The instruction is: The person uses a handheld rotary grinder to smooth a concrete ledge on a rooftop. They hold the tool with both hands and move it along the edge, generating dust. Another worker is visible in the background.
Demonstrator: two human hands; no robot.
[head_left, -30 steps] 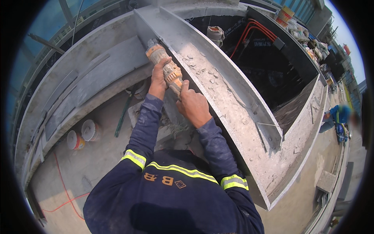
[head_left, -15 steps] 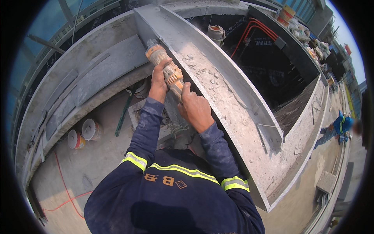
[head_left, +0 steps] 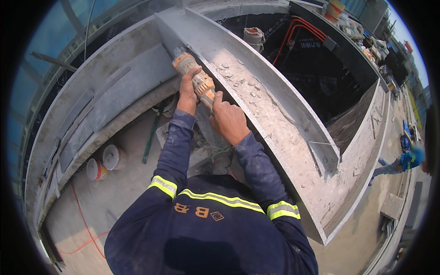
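A dusty orange-and-grey angle grinder (head_left: 186, 64) is held in both hands, its head end against the inner side of the pale curved stone ledge (head_left: 279, 133). Around the middle of its body my left hand (head_left: 188, 91) is closed. My right hand (head_left: 230, 120) grips the rear end, thumb lying along the top. Whatever disc the tool carries is hidden at its far end. Grey chips and powder cover the ledge just right of my hands. Both navy sleeves, with yellow reflective bands, reach up from below.
Two white buckets (head_left: 113, 157) stand on the floor at left, near a red cable (head_left: 83, 220). A green bar (head_left: 151, 137) leans by my left forearm. Beyond the ledge lies a black-lined pit (head_left: 316, 78) with orange pipes (head_left: 300, 26). A co-worker in blue (head_left: 407, 159) is at far right.
The view has shifted slightly, so the surroundings sit a little differently. Both hands keep the same grip on the grinder at the ledge. The co-worker at right has changed posture.
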